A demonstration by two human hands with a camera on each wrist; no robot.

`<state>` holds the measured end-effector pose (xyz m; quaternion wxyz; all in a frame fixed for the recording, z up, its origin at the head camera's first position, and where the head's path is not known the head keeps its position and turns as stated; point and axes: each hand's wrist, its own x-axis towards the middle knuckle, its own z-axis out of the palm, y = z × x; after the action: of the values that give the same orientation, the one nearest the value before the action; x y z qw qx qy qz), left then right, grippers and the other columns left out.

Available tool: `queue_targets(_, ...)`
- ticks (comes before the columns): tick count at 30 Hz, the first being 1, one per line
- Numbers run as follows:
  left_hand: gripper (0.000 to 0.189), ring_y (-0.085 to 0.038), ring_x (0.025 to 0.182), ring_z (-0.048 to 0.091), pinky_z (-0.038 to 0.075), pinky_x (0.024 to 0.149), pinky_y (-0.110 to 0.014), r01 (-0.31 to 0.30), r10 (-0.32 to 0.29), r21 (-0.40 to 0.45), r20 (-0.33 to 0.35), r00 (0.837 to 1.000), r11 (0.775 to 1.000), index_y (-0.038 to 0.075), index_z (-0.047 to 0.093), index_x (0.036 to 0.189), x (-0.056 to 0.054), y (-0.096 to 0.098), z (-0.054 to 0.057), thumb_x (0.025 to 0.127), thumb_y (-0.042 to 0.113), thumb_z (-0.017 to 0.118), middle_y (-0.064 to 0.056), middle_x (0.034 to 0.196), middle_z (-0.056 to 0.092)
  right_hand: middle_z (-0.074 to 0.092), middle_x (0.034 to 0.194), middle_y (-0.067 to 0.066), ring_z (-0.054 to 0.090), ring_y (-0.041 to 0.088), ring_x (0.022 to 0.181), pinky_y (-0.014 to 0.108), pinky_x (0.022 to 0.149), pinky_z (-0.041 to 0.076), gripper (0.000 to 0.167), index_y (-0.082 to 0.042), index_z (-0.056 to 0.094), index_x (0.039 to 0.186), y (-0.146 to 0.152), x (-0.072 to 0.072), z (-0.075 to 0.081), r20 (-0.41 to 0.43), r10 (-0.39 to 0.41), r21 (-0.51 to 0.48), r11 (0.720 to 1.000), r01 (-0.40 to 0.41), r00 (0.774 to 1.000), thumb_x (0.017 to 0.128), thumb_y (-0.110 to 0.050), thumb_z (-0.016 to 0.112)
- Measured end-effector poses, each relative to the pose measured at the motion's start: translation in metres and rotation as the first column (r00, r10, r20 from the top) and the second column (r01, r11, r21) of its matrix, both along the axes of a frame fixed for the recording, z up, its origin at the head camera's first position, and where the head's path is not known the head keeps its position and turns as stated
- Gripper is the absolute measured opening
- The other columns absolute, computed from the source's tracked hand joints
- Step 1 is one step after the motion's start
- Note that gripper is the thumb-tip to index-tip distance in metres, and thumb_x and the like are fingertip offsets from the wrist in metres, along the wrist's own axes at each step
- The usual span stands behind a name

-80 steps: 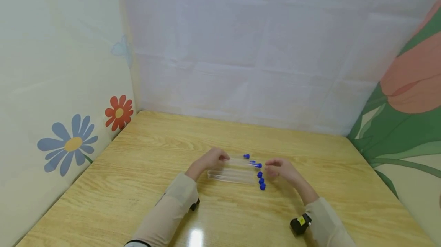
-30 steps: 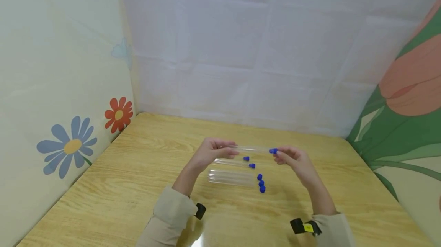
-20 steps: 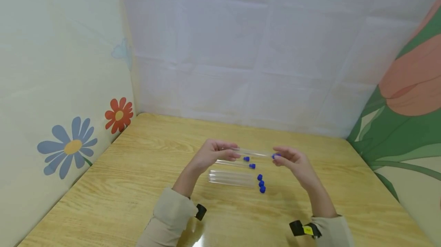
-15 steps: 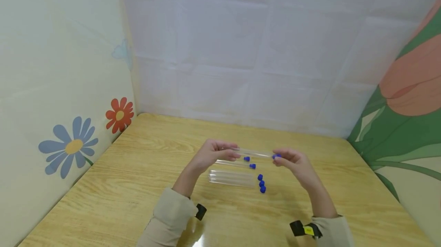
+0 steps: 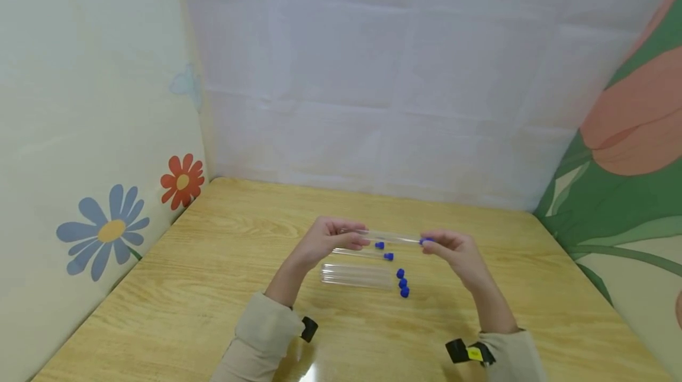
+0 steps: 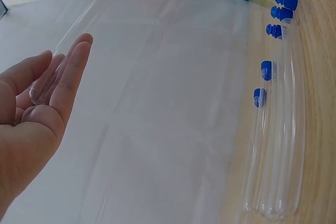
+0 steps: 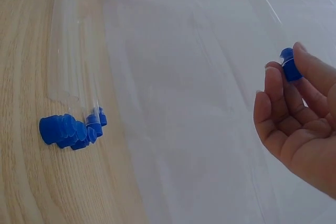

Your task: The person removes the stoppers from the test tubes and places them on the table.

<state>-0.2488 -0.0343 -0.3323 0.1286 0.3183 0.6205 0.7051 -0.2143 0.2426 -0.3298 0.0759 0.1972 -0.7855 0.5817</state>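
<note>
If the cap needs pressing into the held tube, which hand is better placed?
Likely the right hand: it pinches the blue cap at one end of the tube, while the left hand holds the other end.

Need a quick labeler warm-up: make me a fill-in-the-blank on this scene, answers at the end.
1. The left hand holds a raised clear tube while the right hand pinches a cap colored ____.
2. Besides that cap, the head view shows ____ more caps.
3. In the head view, the caps nearest the person lie to the ____ of the side-by-side tubes.
4. The flower nearer the table's back edge has ____ petals.

Missing words: blue; five; right; red.
</note>
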Motion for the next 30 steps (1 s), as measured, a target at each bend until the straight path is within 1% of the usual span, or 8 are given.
queue_targets(3,0.031,-0.029,0.09,0.061,0.047,0.081,-0.042,-0.015,0.015,-0.005,0.002,1.0,1.0,-0.014,0.051,0.113,0.001,0.0,0.001,0.087,0.003,0.055,-0.025,0.101,0.06,0.064,0.08,-0.001,0.06,0.01,0.073,0.02,0.073,0.049,0.023,0.018,0.055,0.097,-0.002,0.0,-0.001,-0.023,-0.022,0.008,1.0,0.022,0.999,0.086,-0.002,0.057)
queue_targets(5,0.031,-0.024,0.087,0.063,0.047,0.081,-0.041,-0.024,0.024,-0.007,0.003,1.0,1.0,-0.014,0.052,0.113,0.001,0.0,0.001,0.087,0.003,0.055,-0.024,0.1,0.061,0.064,0.079,0.003,0.06,0.01,0.071,0.021,0.071,0.049,0.023,0.017,0.056,0.095,-0.003,0.0,-0.001,-0.031,-0.049,0.009,0.999,0.05,0.998,0.085,-0.003,0.058)
queue_targets(12,0.032,-0.022,0.087,0.063,0.044,0.083,-0.047,-0.017,0.017,-0.002,0.0,1.0,1.0,-0.016,0.05,0.113,0.0,0.0,0.0,0.087,0.003,0.055,-0.025,0.101,0.06,0.063,0.079,0.009,0.059,0.019,0.071,0.022,0.069,0.05,0.022,0.011,0.06,0.091,-0.004,-0.002,-0.004,-0.032,-0.146,0.029,0.989,0.147,0.989,0.084,-0.009,0.062)
queue_targets(15,0.032,-0.022,0.088,0.063,0.045,0.083,-0.046,-0.012,0.012,0.001,-0.006,1.0,1.0,-0.016,0.05,0.113,0.0,-0.002,0.0,0.087,0.003,0.055,-0.026,0.101,0.06,0.063,0.08,0.009,0.06,0.018,0.072,0.021,0.071,0.049,0.022,0.011,0.06,0.093,-0.003,-0.003,-0.004,-0.03,-0.135,0.035,0.99,0.136,0.99,0.085,-0.009,0.061)
queue_targets(18,0.032,-0.023,0.088,0.063,0.047,0.081,-0.041,-0.008,0.008,0.012,-0.014,1.0,1.0,-0.016,0.05,0.114,0.0,-0.003,0.001,0.088,0.002,0.054,-0.026,0.102,0.059,0.063,0.08,0.002,0.06,0.014,0.073,0.02,0.073,0.048,0.023,0.013,0.058,0.096,0.0,-0.003,-0.004,-0.027,-0.106,0.037,0.994,0.107,0.994,0.086,-0.008,0.059)
queue_targets(25,0.032,-0.023,0.089,0.063,0.048,0.08,-0.039,0.003,-0.002,0.041,-0.012,1.0,0.999,-0.017,0.049,0.114,-0.001,-0.003,0.001,0.088,0.001,0.053,-0.026,0.103,0.059,0.064,0.084,0.006,0.061,0.01,0.075,0.021,0.073,0.049,0.029,0.019,0.052,0.102,0.003,-0.006,-0.005,-0.02,-0.03,0.002,1.0,0.03,0.999,0.088,-0.006,0.055)
queue_targets(27,0.033,-0.023,0.089,0.062,0.048,0.081,-0.04,0.006,-0.006,0.043,-0.013,1.0,0.999,-0.017,0.048,0.114,-0.002,-0.003,0.0,0.088,0.001,0.054,-0.025,0.104,0.059,0.064,0.084,0.001,0.061,0.009,0.075,0.022,0.073,0.05,0.026,0.016,0.054,0.103,0.004,-0.007,-0.006,-0.018,-0.007,-0.015,1.0,0.006,1.0,0.089,-0.005,0.054)
queue_targets(30,0.032,-0.024,0.089,0.063,0.047,0.081,-0.041,0.008,-0.008,0.039,-0.018,1.0,0.999,-0.016,0.049,0.114,-0.004,-0.003,-0.001,0.088,0.002,0.054,-0.023,0.103,0.06,0.064,0.085,-0.003,0.061,0.009,0.076,0.023,0.072,0.05,0.017,0.002,0.061,0.103,0.006,-0.008,-0.007,-0.021,0.031,-0.03,0.999,-0.032,0.999,0.089,-0.005,0.053)
